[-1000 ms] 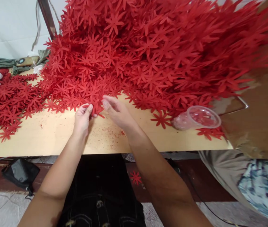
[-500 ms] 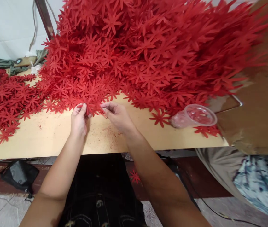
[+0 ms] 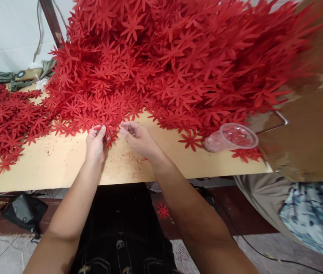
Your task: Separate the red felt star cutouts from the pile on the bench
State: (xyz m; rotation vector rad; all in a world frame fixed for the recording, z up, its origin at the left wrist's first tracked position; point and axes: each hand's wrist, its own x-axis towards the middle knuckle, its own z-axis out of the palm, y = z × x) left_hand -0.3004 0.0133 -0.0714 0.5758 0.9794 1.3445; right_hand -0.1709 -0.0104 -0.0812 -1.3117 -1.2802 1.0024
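Craft workshop, heaped red cutout flowers [image 3: 161, 64], worktable [image 3: 64, 167]

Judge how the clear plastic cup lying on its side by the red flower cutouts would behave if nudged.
The clear plastic cup lies on its side, so it would probably roll. It looks thin-walled, likely light and easily crushed. It lies near the table edge, so it could fall off.

Even, soft daylight falls across the wooden table [image 3: 64, 167] — no hard glare, only faint shadows beneath the left hand [image 3: 95, 142] and right hand [image 3: 138, 137]. The red flower heap [image 3: 161, 68] beyond the fingers is sharp near them but smears into streaks up and right — wide-angle stretch and blur at the edges.
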